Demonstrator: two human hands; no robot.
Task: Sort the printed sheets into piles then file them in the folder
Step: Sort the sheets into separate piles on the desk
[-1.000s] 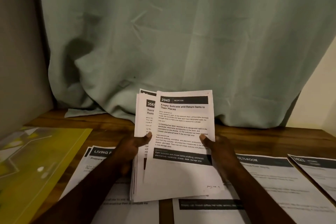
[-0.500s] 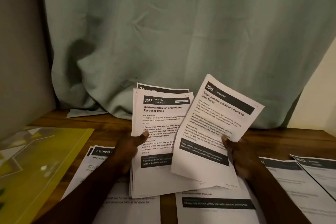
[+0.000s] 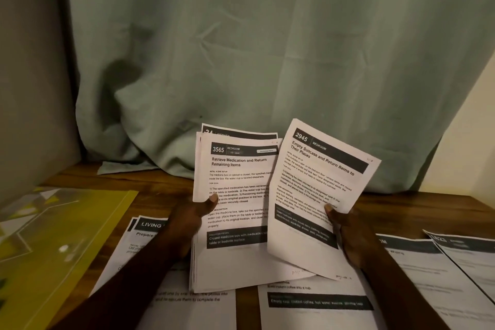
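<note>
The tilted sheet (image 3: pixel 318 187) hides one edge of the stack (image 3: pixel 235 169).

This looks like a dim room in a home, used for paperwork. Just beyond the left hand (image 3: pixel 191 220) and right hand (image 3: pixel 349 234), a pale green curtain (image 3: pixel 267 48) hangs in folds and spills onto a wooden table (image 3: pixel 160 182). A plain cream wall (image 3: pixel 476 128) rises to the right of the right hand. Printed sheets (image 3: pixel 241 169) fill both hands and lie beneath them, and a yellow folder (image 3: pixel 67 249) lies to the left of the left hand.
</note>
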